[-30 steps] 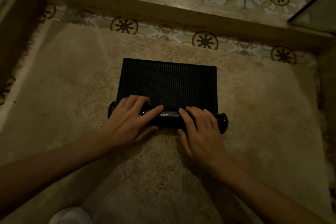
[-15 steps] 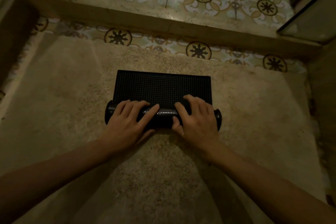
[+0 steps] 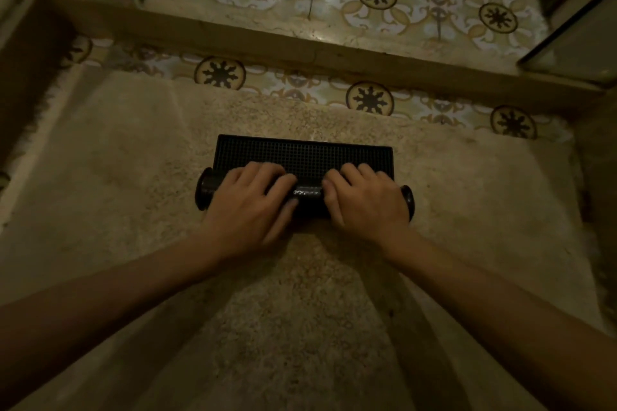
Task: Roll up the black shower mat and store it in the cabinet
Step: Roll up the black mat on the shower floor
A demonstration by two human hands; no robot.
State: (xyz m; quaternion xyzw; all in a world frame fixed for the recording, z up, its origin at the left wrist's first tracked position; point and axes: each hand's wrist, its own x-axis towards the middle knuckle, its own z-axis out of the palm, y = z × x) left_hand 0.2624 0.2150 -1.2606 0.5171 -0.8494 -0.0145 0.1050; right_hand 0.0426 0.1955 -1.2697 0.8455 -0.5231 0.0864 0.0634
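Head view shows the left hand (image 3: 248, 207) and right hand (image 3: 365, 202) side by side, palms down, fingers curled over the rolled part of the black shower mat (image 3: 303, 157), which lies on a beige rug (image 3: 133, 177) with a narrow flat strip unrolled.

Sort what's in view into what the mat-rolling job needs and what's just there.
Job:
- black gridded rubber shower mat, partly rolled
- left hand on the roll
- right hand on the roll

Just there:
- beige shaggy rug
- patterned floor tiles
- stone shower curb
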